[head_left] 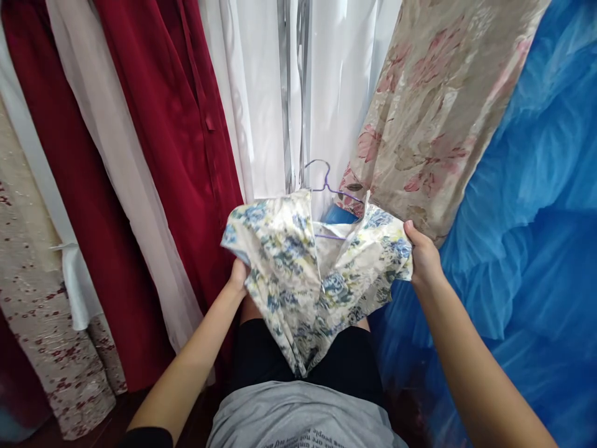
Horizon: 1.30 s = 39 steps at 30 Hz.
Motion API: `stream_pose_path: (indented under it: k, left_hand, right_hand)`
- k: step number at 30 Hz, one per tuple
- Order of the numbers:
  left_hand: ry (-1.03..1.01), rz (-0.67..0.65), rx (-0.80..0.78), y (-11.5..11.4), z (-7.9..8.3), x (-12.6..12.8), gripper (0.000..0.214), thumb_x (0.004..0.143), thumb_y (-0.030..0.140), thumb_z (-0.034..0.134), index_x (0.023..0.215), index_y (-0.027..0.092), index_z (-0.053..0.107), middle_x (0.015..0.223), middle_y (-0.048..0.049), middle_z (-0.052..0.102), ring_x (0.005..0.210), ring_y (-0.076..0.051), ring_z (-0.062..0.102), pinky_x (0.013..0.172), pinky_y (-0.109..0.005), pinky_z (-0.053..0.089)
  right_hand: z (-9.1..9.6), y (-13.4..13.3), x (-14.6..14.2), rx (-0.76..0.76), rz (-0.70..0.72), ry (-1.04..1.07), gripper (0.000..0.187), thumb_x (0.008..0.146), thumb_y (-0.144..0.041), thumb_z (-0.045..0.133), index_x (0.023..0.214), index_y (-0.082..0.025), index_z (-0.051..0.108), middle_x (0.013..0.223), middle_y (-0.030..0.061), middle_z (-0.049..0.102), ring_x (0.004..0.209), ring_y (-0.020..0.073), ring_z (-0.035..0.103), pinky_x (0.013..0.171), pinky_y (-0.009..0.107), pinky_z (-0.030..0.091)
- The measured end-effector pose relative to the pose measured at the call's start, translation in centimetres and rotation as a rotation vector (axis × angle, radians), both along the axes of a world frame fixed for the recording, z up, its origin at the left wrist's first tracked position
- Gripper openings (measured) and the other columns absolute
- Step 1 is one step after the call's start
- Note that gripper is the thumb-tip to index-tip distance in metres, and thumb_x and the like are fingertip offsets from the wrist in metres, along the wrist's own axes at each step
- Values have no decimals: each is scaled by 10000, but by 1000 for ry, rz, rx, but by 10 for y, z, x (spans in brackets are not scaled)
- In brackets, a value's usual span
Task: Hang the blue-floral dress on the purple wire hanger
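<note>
I hold a white garment with blue flower print (298, 274) in front of me on a purple wire hanger (326, 186). My left hand (239, 275) grips the garment's left shoulder from below, fingers hidden under the cloth. My right hand (422, 255) is closed on the right shoulder edge. The hanger's hook pokes up above the collar, near the hanging clothes behind.
Clothes hang close all around: dark red dresses (177, 124) and a pale sheer one (116, 162) on the left, white fabric (336, 87) in the middle, a beige pink-flowered garment (433, 106) and blue tulle (536, 236) on the right. A beige red-dotted cloth (41, 323) hangs far left.
</note>
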<state>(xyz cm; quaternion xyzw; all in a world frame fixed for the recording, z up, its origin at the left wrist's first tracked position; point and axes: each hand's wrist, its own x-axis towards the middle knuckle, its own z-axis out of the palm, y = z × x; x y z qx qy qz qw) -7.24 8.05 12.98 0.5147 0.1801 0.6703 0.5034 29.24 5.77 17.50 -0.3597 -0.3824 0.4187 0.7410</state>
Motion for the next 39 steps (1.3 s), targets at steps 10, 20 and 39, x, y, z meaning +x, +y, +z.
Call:
stream_pose_path:
  k: [10,20,39]
  left_hand:
    - [103,366,-239,-13,-87,18,587,686,329,873,1219,196,668,1364,-100,653,1354,-311,542,1221,-461,311]
    - [177,586,-218,-56,-146,35,644,727,341,845,1312,207,613,1271,-117,693,1336,-308,560,1176,-466,380]
    - [629,1050,335,-91,-136,65,480,817,200,716,1257,196,524,1265,-141,555,1238,-289,531,1078,-468,423]
  right_hand:
    - [-3,3,-33,42,139,-110,408,701,-594,775,724,-205,657,648,63,702,748,306,721,608,375,581]
    - [-99,-30,-90,236,-639,-325,224,916,-419,589,967,-202,605,920,57,618,851,212,587,802,350,476]
    - [-143,-58,-156,-82,370,-351,273,803,-288,515,568,-177,598,424,-40,463,410,99,388,468,243,276]
